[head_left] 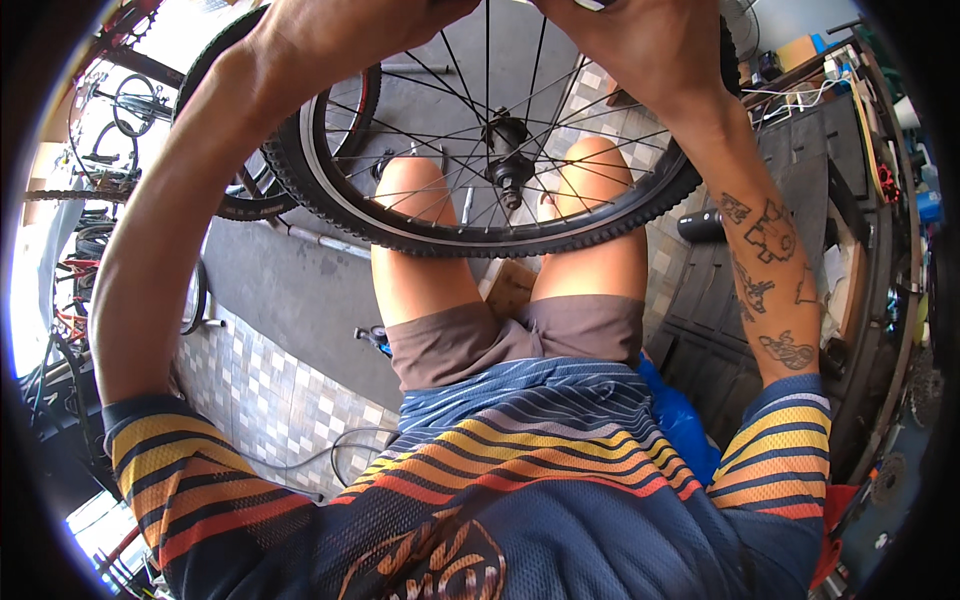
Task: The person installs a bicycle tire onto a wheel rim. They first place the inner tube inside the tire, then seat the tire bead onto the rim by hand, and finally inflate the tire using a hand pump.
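Observation:
A bicycle wheel (480, 243) with a black knobbly tyre, thin dark spokes and a black hub (508, 150) leans across my bare thighs. Its near edge rests on my legs, and the far part of the rim runs out past the upper edge of the view. At that far part, my left hand (355, 22) and my right hand (640, 45) come close together with the fingers curled in at the tyre. The fingertips are mostly cut off by the upper edge, so the exact grip is partly hidden.
More bicycles and wheels (140, 105) stand along the left side. A dark slatted bench (715, 300) is at my right, with a black cylinder (701, 226) on it. Blue plastic (680, 415) lies by my right hip. A cable (335, 450) crosses the tiled floor (270, 375).

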The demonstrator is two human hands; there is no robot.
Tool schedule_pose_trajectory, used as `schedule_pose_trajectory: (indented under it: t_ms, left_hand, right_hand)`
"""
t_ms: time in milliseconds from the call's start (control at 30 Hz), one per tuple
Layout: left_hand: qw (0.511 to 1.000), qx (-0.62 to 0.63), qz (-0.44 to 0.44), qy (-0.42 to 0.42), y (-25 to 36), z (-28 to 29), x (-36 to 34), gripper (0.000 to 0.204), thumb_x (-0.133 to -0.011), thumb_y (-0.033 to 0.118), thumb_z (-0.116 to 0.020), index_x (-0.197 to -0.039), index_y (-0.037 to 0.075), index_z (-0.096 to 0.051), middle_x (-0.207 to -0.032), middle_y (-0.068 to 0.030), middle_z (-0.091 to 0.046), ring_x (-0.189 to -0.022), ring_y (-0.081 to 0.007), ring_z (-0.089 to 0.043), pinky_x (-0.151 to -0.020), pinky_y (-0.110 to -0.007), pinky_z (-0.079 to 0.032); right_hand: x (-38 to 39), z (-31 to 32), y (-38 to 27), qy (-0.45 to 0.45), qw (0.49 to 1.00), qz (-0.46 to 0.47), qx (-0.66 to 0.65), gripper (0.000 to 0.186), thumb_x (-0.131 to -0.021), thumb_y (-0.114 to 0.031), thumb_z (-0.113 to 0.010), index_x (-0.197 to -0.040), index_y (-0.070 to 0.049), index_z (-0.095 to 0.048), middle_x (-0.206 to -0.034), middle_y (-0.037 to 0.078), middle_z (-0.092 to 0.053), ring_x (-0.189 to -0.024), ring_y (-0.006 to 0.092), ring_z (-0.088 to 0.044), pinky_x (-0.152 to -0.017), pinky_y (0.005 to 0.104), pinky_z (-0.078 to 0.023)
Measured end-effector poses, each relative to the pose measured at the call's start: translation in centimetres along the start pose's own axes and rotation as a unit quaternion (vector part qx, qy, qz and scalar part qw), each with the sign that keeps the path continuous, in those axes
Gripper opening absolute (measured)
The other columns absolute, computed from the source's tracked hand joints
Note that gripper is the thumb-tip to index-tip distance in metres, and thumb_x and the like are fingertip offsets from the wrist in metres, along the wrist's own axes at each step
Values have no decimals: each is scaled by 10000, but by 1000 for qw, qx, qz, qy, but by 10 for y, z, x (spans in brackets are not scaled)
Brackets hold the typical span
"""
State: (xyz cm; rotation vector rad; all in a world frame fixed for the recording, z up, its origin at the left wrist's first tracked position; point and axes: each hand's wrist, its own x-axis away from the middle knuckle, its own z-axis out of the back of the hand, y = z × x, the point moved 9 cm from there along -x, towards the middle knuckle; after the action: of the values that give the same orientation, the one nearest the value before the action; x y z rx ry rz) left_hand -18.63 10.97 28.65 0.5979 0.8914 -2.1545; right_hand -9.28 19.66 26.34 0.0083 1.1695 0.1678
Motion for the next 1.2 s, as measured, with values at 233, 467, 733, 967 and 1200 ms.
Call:
schedule_pose_trajectory:
  t_ms: [233,467,733,967,1200]
  left_hand:
    - [997,51,-51,-4,1,-1,-5,382,-693,-81,-801,-1028,-1,-635,-1007,-127,-629,-932,-344,-639,-787,-444,-564]
    - [997,27,-67,-8,13,6,-8,275,-711,-81,-780,-932,-6,-636,-948,-116,-608,-850,-315,-608,-735,-413,-543]
    - [997,23,-72,-34,31,20,-13,216,-714,-31,-793,-886,11,-668,-899,-94,-603,-809,-286,-599,-738,-403,-528]
    - [982,-21,110,-155,10,16,-20,655,-656,35,-883,-1231,20,-570,-1187,-153,-574,-1102,-373,-593,-942,-484,-530]
    - [981,13,180,-76,5,32,-22,770,-688,5,-881,-1386,39,-560,-1276,-171,-586,-1219,-416,-613,-1043,-492,-543]
  right_hand:
    - [-3,2,-6,-2,1000,27,-15,419,-732,-11,-842,-1133,-10,-721,-1097,165,-726,-947,389,-735,-830,450,-608]
    - [-4,7,-20,-43,999,-5,31,391,-746,-49,-836,-1120,-37,-720,-1013,122,-663,-869,354,-700,-776,455,-581]
    - [-2,16,-29,-84,995,-50,30,282,-786,-72,-819,-1050,-45,-722,-990,91,-635,-858,333,-687,-799,452,-575]
    - [-14,18,-26,-130,983,-72,110,669,-769,-133,-907,-1300,25,-532,-1155,203,-602,-1004,386,-682,-865,484,-592]
    - [-27,33,-23,-124,989,-74,13,783,-750,-68,-912,-1402,-11,-482,-1228,216,-582,-1158,418,-647,-996,503,-556]
